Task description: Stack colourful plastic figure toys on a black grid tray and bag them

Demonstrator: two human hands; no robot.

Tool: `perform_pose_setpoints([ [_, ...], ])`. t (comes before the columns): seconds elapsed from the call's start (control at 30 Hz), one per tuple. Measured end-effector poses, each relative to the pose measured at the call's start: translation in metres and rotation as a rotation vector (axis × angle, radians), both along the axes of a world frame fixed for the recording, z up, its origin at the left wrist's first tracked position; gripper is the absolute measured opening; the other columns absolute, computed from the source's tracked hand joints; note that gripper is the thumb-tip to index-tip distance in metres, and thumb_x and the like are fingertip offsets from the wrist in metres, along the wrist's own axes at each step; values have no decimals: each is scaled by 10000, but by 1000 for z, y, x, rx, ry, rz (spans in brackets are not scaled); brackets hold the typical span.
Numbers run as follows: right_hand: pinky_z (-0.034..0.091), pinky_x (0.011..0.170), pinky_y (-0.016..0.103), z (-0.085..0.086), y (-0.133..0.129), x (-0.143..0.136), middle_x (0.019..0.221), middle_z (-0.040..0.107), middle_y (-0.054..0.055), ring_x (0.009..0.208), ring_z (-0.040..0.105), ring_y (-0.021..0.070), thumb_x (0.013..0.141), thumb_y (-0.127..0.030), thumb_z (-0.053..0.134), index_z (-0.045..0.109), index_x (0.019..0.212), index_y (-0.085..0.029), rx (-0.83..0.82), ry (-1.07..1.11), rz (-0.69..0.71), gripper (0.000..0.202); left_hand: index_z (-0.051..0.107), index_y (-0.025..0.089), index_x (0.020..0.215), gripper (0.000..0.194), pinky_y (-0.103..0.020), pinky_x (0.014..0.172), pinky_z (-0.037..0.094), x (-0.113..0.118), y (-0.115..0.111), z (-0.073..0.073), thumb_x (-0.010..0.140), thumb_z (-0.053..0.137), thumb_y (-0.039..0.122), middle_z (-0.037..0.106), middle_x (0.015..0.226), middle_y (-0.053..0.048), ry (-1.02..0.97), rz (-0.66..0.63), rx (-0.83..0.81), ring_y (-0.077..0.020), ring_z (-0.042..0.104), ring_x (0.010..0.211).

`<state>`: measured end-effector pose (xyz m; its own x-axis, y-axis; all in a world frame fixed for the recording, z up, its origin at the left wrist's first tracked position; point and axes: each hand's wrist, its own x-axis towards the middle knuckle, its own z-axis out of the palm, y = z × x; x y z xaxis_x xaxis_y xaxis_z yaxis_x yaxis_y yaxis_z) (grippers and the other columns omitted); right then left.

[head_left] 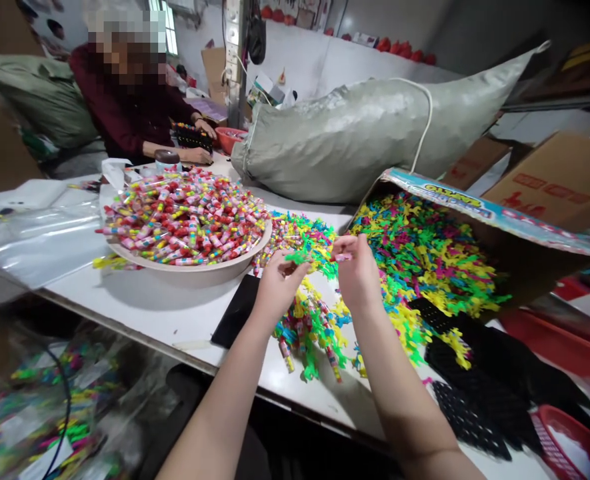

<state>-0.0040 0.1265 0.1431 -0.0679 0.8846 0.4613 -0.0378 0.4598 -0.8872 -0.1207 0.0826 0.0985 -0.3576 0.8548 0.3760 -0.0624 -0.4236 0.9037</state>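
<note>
My left hand (281,285) pinches a small green plastic figure (299,257) between thumb and fingers. A little to the right, my right hand (361,277) holds a small pink-labelled tube (343,257) in its fingers. The two hands are apart. Below and between them lies a bunch of figures and tubes (309,333) on the white table. Left of my hands stands a wide basin (209,272) heaped with small red-capped tubes (189,213). To the right, a tipped cardboard box (475,199) spills many yellow, green, blue and pink figures (425,253).
Black perforated trays (469,420) and a red basket (565,440) sit at the right. A large grey-green sack (335,140) lies behind. Across the table (185,313), a person (125,113) works at a dark tray. Clear plastic bags (39,227) lie at the left.
</note>
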Motion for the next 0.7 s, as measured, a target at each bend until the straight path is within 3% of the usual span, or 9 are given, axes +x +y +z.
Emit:
perform_pose_setpoints([
  [0.13,389,543,236,2,0,0,643,438,-15,559,432,102,783,-589,428,443,612,-209,-71,124,151,417,649,165,799,253,-264,693,488,0,5,2,649,690,365,650,751,-22,-358,-58,10,-114,590,683],
  [0.3,446,652,250,4,-9,-5,754,507,-23,644,485,96,643,-361,665,473,685,-213,-174,200,320,246,652,180,692,298,-258,715,500,6,6,11,496,790,357,658,692,19,-643,-109,57,-94,606,661],
  [0.57,478,743,284,5,-13,-1,818,570,-29,736,555,102,666,-302,692,536,787,-231,-243,339,402,210,672,213,666,263,-196,681,492,12,11,15,469,812,314,650,686,46,-735,-182,119,-65,599,658],
  [0.7,478,717,247,8,-13,1,795,579,-35,736,556,90,676,-290,700,558,774,-226,-267,372,442,184,677,201,679,221,-181,651,471,11,11,12,525,790,313,634,715,39,-640,-155,162,-56,568,648],
])
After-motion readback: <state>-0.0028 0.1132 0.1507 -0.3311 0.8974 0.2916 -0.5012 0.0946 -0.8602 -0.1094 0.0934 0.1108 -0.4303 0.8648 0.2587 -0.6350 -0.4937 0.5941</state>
